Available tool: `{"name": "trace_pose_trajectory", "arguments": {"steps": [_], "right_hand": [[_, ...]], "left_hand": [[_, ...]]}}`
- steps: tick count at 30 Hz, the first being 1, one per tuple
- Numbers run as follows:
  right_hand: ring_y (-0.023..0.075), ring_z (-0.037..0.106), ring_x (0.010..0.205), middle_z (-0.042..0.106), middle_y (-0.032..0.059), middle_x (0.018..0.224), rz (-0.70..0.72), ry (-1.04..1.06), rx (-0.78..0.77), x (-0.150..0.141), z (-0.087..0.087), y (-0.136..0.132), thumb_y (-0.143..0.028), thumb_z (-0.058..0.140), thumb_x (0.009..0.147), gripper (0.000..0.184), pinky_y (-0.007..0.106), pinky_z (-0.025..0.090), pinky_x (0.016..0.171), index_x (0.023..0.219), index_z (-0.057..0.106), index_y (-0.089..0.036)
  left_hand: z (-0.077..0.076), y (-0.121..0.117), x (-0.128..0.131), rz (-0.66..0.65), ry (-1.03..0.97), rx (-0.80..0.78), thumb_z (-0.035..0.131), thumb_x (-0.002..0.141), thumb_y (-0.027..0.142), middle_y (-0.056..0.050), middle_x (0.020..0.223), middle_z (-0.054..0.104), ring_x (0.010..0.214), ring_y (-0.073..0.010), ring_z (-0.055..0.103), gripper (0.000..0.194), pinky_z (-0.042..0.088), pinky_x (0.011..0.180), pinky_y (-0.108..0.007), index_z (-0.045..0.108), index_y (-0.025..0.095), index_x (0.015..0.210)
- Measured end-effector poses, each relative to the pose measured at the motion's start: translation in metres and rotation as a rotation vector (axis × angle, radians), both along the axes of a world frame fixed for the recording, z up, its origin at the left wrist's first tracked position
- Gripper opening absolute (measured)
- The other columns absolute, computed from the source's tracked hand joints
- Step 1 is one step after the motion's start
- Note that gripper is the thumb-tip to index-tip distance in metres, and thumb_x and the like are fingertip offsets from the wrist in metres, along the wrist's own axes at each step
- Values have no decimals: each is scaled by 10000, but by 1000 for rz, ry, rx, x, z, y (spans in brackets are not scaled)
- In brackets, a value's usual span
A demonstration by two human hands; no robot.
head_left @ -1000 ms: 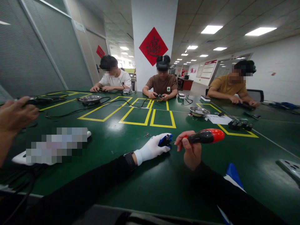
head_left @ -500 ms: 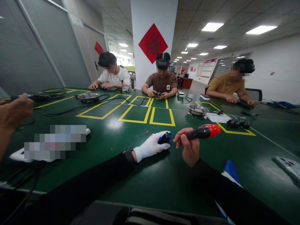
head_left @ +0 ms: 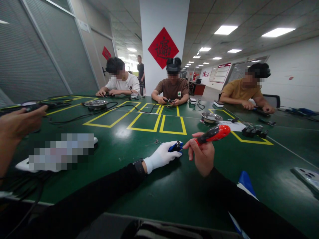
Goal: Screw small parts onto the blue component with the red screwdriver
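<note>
My left hand [head_left: 160, 156], in a white glove with blue fingertips, rests on the green table [head_left: 154, 196] and pinches a small dark metal part [head_left: 177, 144]. My bare right hand [head_left: 202, 153] is wrapped round a screwdriver with a red and black handle [head_left: 214, 133]. Its tip points left at the small part, and the handle tilts up to the right. A few tiny screws [head_left: 157, 141] lie on the table just beyond my left hand.
Three seated people work across the table, and another person's hand [head_left: 18, 122] is at the left edge. Metal bowls [head_left: 210, 117] [head_left: 95, 104], black cables [head_left: 82, 116], small black parts [head_left: 254, 132], a phone [head_left: 307, 176] and yellow tape outlines [head_left: 159, 121] lie around.
The screwdriver handle has tilted up and swung a little left. The other person's hand at the left has shifted slightly. My left hand has stayed put.
</note>
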State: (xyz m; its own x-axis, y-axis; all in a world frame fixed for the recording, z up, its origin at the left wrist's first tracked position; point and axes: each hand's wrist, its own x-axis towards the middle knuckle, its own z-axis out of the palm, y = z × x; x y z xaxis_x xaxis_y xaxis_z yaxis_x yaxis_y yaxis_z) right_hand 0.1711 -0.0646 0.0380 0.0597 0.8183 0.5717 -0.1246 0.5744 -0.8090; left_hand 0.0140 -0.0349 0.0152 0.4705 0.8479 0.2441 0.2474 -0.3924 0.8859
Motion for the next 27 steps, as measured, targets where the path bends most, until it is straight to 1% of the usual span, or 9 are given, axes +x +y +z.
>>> {"name": "trace_pose_trajectory", "arguments": {"steps": [3, 7, 11, 13, 15, 18, 21, 24, 27], "right_hand": [[80, 519, 363, 619, -62, 655, 49, 65, -47, 1, 4, 2, -329, 594, 849, 261, 199, 390, 356, 1038, 449, -222], [95, 575, 452, 613, -35, 745, 137, 98, -82, 3, 3, 5, -391, 429, 922, 295, 237, 451, 443, 1169, 439, -230], [93, 568, 525, 634, 6, 851, -47, 18, -33, 4, 2, 7, -361, 544, 874, 267, 236, 436, 482, 1088, 518, -202], [113, 596, 661, 638, 27, 930, -150, -17, 51, 3, 4, 7, -309, 636, 817, 191, 261, 479, 604, 937, 543, -194], [138, 606, 774, 637, 17, 917, -152, 0, 118, 3, 7, 6, -264, 661, 798, 179, 310, 490, 744, 835, 496, -206], [118, 567, 607, 569, -54, 698, 11, 79, 83, 1, 10, 5, -260, 623, 834, 193, 286, 474, 624, 863, 434, -239], [79, 421, 440, 463, -85, 618, 124, 128, 45, -1, 9, 3, -317, 567, 870, 169, 240, 386, 481, 969, 442, -260], [101, 457, 490, 503, -42, 712, 142, 117, 86, -2, 7, 2, -400, 487, 892, 240, 292, 440, 532, 1082, 466, -257], [156, 585, 690, 576, 14, 849, 34, -24, 142, 0, 5, 1, -369, 492, 892, 257, 363, 492, 711, 1116, 510, -244]], "left_hand": [[-2, 2, 1, -22, -18, 1, 612, 766, 284, -28, 924, 660, 716, -150, 574, 363, 462, 682, -256, 609, 141, 1100], [-3, 3, 0, -35, -12, -17, 599, 769, 280, -26, 879, 651, 687, -142, 560, 340, 455, 652, -248, 607, 129, 1073], [-3, 0, 0, -10, 5, -42, 595, 782, 313, 4, 733, 603, 573, -115, 502, 340, 418, 568, -230, 598, 132, 1069], [-4, 0, -1, 2, 12, -55, 597, 785, 336, 21, 663, 564, 536, -109, 474, 354, 403, 544, -226, 596, 133, 1075], [-5, 0, -1, 3, 9, -56, 599, 784, 341, 16, 677, 575, 542, -112, 482, 369, 413, 555, -232, 592, 136, 1091], [-5, 1, 0, 5, 6, -52, 605, 774, 330, -17, 802, 632, 589, -125, 528, 408, 447, 597, -247, 578, 140, 1134], [-3, 1, 1, 12, 31, -47, 601, 776, 331, -31, 850, 650, 616, -132, 549, 447, 460, 611, -251, 558, 144, 1180], [-1, 0, 1, 13, 61, -18, 592, 785, 335, -24, 836, 644, 594, -120, 539, 385, 454, 583, -239, 586, 150, 1122], [-2, 0, 0, 2, 84, -13, 574, 799, 353, -7, 767, 621, 532, -108, 511, 367, 429, 512, -223, 591, 156, 1108]]}}
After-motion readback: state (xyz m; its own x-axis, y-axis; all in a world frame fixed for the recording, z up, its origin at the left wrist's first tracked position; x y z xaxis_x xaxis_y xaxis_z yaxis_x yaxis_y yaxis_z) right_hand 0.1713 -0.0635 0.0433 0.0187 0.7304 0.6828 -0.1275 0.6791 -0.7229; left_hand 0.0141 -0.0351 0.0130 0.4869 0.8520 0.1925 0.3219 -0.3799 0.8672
